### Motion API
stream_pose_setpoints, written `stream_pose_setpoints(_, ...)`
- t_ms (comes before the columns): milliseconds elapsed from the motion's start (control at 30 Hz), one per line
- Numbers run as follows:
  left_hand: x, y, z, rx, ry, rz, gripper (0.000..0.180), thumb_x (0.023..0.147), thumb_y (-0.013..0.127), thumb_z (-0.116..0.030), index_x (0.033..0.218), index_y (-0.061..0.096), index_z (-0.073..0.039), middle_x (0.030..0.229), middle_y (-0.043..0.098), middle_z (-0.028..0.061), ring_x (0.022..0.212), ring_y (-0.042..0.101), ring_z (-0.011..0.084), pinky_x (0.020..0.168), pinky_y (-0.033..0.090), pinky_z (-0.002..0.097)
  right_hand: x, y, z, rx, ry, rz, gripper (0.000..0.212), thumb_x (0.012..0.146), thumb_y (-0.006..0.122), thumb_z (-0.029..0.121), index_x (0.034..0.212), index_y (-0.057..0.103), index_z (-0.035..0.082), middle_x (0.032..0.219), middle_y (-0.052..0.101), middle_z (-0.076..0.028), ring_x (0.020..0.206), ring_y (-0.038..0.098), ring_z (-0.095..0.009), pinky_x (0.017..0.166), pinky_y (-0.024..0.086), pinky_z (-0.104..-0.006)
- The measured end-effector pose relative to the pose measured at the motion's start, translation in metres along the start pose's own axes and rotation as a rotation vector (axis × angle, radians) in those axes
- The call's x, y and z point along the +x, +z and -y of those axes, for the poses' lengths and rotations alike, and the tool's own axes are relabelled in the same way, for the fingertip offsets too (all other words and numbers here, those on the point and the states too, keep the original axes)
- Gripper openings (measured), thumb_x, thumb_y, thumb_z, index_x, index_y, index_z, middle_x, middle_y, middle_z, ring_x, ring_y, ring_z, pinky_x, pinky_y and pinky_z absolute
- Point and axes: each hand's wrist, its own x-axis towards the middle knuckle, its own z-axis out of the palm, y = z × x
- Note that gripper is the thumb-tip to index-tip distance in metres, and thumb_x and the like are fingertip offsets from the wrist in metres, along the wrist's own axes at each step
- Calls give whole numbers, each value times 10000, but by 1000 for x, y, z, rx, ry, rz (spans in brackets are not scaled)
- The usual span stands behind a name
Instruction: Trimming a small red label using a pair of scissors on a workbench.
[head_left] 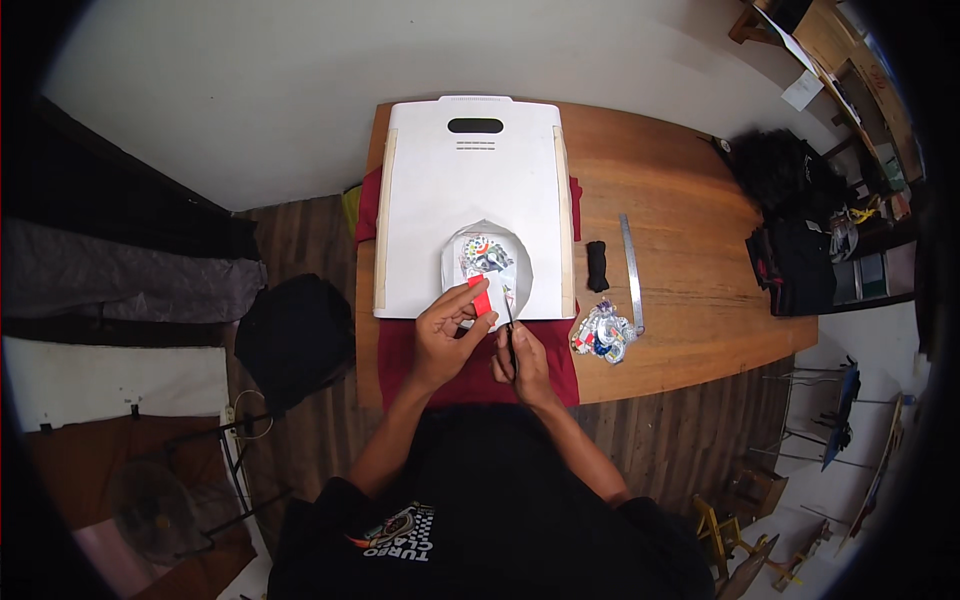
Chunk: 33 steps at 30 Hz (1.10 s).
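Between the thumb and fingers of my left hand [448,335] is a small red-and-white piece of sheet [482,298]. My right hand [527,365] is closed round a pair of dark-handled scissors [513,350], whose blades point up at the sheet's right edge. Whether the blades touch the sheet is too small to tell. Both hands are over the near edge of a large white board [420,200] with a slot at its top. Just beyond the fingers, a round white dish-like recess [522,265] contains colourful printed cutouts [487,254].
On the wooden table [680,200], right of the board, lie a black rolled bundle [597,266], a metal ruler [631,270] and a pile of printed stickers or cutouts [606,332]. Dark red cloth [400,350] shows under the board. A black stool-like shape [295,340] stands left; dark bags [790,170] sit right.
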Motion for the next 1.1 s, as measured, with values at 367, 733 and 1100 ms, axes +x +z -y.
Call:
stream_pose_setpoints(367, -2, 3, 1, -19, -34, 31, 475, 894, 636, 153, 1355, 542, 90, 1260, 596, 142, 1061, 651, 152, 926, 552, 263, 1, -2, 0, 37, -21, -29, 379, 1094, 351, 400, 971, 487, 69, 563, 342, 20, 419, 267, -94, 432, 266, -261)
stream_pose_setpoints(733, -1, 3, 3, -29, -16, 29, 476, 891, 644, 150, 1352, 539, 98, 1300, 581, 159, 1086, 650, 169, 945, 550, 274, 1, -1, 4, 28, -20, -23, 395, 1104, 320, 398, 970, 480, 62, 572, 316, 26, 439, 247, -80, 437, 262, -249)
stream_pose_setpoints(1100, -2, 2, 3, -28, -27, 35, 481, 895, 643, 143, 1360, 532, 95, 1284, 585, 157, 1075, 654, 165, 931, 556, 267, 0, 1, 1, 55, -23, -30, 387, 1099, 329, 401, 990, 491, 67, 564, 335, 20, 417, 253, -94, 429, 259, -259)
